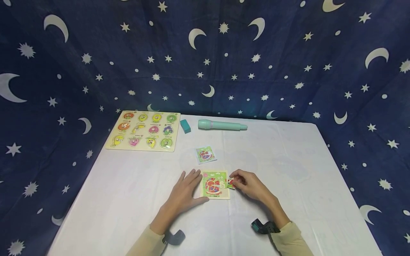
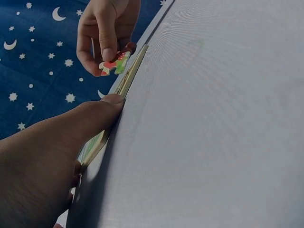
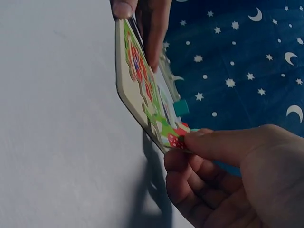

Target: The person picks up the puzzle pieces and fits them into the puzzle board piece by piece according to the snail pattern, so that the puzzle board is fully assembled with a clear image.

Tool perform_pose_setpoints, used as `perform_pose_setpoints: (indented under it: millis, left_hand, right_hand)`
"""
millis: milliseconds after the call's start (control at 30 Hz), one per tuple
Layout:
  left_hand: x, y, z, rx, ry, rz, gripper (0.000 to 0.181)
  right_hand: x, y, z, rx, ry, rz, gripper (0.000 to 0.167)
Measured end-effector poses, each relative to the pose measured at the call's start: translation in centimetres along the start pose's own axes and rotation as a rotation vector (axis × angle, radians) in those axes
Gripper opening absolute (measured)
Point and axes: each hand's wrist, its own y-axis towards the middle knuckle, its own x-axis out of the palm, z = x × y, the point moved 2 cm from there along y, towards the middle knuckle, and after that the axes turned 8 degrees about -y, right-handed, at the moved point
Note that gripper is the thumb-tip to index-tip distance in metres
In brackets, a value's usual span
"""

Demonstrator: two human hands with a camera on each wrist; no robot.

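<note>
A square jigsaw puzzle board (image 1: 214, 193) with a picture of a red snail-like figure lies on the white table, its lower right part bare wood. My left hand (image 1: 185, 192) is spread along the board's left side, the thumb (image 2: 102, 114) touching its near edge. My right hand (image 1: 253, 185) pinches a red and green puzzle piece (image 2: 114, 64) between thumb and fingers at the board's right edge. In the right wrist view, that puzzle piece (image 3: 175, 140) is partly covered by the thumb, by the board's corner. Whether it touches the board I cannot tell.
Beyond the board lies a small picture card (image 1: 206, 155). Farther back are a wooden fruit puzzle board (image 1: 144, 131), a teal block (image 1: 185, 126) and a mint-green microphone-shaped toy (image 1: 222, 125). A dark blue curtain (image 1: 230, 64) with moons and stars stands behind the table.
</note>
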Motion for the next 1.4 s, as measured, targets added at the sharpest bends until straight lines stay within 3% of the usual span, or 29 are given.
perform_pose_setpoints:
  millis: [233, 467, 900, 1400]
  left_hand:
    - [-0.1, 0.1, -0.1, 0.012, 0.015, 0.01, 0.088]
    - [0.0, 0.0, -0.2, 0.029, 0.024, 0.023, 0.088]
    - [0.1, 0.1, -0.2, 0.035, 0.036, 0.027, 0.088]
    - [-0.1, -0.1, -0.2, 0.031, 0.011, 0.01, 0.09]
  right_hand:
    - [1.0, 0.0, -0.9, -0.089, 0.019, -0.067, 0.016]
    - [1.8, 0.2, -1.2, -0.101, 0.015, -0.098, 0.018]
    - [2.5, 0.5, -1.5, -0.147, -0.052, -0.038, 0.015]
    - [2.8, 0.5, -1.6, -0.16, -0.078, -0.025, 0.009]
